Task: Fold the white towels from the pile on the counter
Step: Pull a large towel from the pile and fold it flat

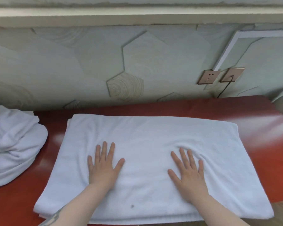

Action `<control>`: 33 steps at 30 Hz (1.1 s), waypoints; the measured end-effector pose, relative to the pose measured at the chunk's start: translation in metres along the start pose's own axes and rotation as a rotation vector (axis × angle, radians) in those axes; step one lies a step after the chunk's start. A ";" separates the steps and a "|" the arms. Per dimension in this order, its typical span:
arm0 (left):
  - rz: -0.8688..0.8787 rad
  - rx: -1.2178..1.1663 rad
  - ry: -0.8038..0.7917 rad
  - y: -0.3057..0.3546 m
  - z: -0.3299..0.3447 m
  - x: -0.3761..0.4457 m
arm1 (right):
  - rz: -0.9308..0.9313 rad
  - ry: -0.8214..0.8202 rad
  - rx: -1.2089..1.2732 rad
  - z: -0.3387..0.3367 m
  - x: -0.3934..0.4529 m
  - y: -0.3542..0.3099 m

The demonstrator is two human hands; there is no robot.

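Towel pile [13, 144] cut off at left edge, forearms cropped at btm (tattoo partly visible)

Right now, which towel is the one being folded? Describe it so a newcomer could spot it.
On the red counter below the hexagon-patterned wall, look at the middle. The spread towel lies flat as a broad rectangle under the left hand and right hand, unlike the crumpled pile at the left edge.

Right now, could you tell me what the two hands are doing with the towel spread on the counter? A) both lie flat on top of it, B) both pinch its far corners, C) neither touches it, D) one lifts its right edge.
A: the left hand and right hand both rest palm-down with straight fingers on the spread towel.
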State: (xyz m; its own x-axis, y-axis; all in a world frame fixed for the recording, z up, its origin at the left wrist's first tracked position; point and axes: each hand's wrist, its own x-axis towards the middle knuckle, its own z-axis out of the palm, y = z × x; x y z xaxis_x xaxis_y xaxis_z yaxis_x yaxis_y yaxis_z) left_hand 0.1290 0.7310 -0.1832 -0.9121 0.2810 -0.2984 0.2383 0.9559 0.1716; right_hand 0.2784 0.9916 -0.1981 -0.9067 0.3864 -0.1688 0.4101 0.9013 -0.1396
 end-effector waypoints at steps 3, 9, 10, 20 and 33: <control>-0.017 -0.015 0.060 -0.017 0.004 -0.010 | 0.019 -0.032 0.001 -0.012 0.012 0.007; -0.126 -0.121 0.232 -0.092 -0.003 -0.002 | 0.151 0.106 0.198 -0.009 0.023 -0.079; -0.142 -0.188 0.252 -0.094 -0.002 -0.003 | 0.049 0.112 0.228 -0.007 0.025 -0.106; -0.082 -0.092 0.236 -0.128 0.004 -0.011 | -0.628 0.044 0.015 0.007 0.014 -0.187; -0.445 -0.661 0.455 -0.123 -0.084 0.085 | -1.113 -0.207 0.307 0.020 -0.027 -0.242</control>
State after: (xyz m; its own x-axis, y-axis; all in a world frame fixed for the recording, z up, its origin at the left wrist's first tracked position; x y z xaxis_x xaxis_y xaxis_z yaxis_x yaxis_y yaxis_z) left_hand -0.0056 0.6302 -0.1509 -0.9509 -0.2959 -0.0910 -0.2775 0.6849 0.6738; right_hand 0.2051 0.7589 -0.1791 -0.7586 -0.6502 0.0427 -0.5669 0.6263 -0.5351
